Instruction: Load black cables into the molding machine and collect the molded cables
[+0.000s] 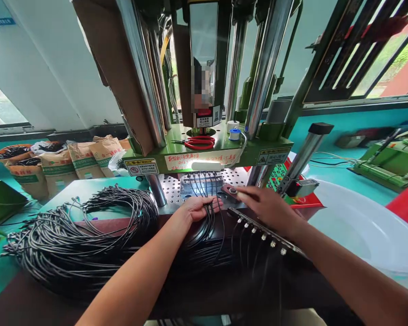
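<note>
My left hand (200,209) is palm up in front of the press, fingers partly curled under a bunch of black cables (209,222). The far ends of these cables run into a lit metal mold (187,186) on the perforated press bed. To the right of the mold, my right hand (265,203) is closed at a small brownish metal plate with a round bolt (231,190); its fingers are partly hidden. Below the right hand a slanted metal bar (263,233) carries several small light-coloured connectors with thin cables hanging down.
A large heap of black cables (78,235) lies on the left of the bench. Red-handled pliers (200,142) and a blue-and-white spool (234,134) rest on the press ledge. A red control panel (308,199) and a white basin (367,231) are at right.
</note>
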The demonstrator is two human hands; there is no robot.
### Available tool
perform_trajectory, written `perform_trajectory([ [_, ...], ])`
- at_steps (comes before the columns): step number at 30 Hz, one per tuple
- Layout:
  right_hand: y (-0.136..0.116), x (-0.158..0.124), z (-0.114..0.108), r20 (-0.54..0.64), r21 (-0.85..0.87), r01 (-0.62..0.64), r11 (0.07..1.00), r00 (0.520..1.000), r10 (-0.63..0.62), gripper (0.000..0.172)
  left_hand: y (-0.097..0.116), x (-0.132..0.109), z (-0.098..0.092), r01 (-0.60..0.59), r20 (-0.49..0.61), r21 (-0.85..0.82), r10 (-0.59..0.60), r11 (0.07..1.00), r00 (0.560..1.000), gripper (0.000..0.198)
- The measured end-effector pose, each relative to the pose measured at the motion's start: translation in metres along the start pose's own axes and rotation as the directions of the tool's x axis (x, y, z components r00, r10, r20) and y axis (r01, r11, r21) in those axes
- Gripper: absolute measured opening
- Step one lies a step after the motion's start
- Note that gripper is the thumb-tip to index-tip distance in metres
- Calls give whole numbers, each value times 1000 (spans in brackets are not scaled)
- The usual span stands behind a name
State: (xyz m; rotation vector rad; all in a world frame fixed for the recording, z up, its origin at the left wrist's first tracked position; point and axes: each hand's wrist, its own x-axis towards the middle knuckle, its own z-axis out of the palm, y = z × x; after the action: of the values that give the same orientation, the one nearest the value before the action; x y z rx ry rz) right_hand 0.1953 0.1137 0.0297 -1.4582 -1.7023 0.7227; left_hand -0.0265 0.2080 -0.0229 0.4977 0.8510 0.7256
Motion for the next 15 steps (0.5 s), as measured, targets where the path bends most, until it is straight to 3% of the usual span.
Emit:
perform_trajectory([
  [2,-23,40,31,-4,387,-91,918,995,100,18,-1,2,-2,-8,16,-18,8,1000,1000,11],
  [6,-45,114,102,-22,568,-129,813,985,172,18,-5,6,-3,-27,29,-39,28,999,999,13],
  [8,-48,138,127,-29,611,-129,781,982,184,22,-6,8,-4,-40,39,-53,42,998,998,11],
  [11,-49,161,148,-25,651,-118,750,984,176,25,-8,11,-5,-61,56,-81,66,995,996,9],
  [15,-48,174,156,6,686,-109,720,990,144,28,-12,17,-6,-96,64,-119,104,988,992,10],
])
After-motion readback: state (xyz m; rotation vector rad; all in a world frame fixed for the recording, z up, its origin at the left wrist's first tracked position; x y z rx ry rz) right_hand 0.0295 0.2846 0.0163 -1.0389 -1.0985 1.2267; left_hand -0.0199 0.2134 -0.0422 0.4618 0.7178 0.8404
